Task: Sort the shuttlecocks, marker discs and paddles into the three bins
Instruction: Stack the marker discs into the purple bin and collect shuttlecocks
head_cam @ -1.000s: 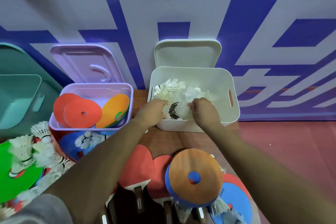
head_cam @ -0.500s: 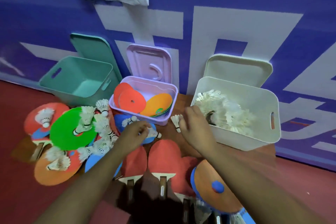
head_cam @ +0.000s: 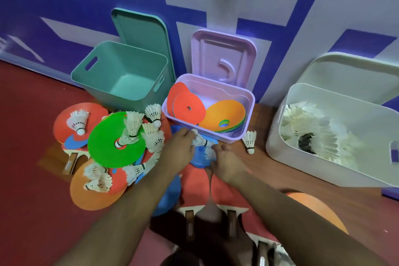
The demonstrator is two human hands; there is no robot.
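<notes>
Three bins stand along the wall: an empty teal bin (head_cam: 121,75), a lilac bin (head_cam: 248,101) with red and orange marker discs (head_cam: 187,108), and a white bin (head_cam: 278,136) with several shuttlecocks. In front of the lilac bin my left hand (head_cam: 181,149) pinches a white shuttlecock (head_cam: 199,139) lying on a blue disc (head_cam: 199,157). Beside it, my right hand (head_cam: 224,162) grips another shuttlecock (head_cam: 209,153). One shuttlecock (head_cam: 249,141) lies between the lilac and white bins. Red paddles (head_cam: 198,188) lie under my arms.
A pile at the left holds a green disc (head_cam: 110,147), an orange disc (head_cam: 90,194), red paddles (head_cam: 71,127) and several shuttlecocks (head_cam: 133,125). Bin lids lean on the blue and white wall. An orange disc (head_cam: 317,207) lies at the lower right.
Both hands have left the white bin and moved left and down to the floor in front of the lilac bin, where each now holds a shuttlecock. The view swung left.
</notes>
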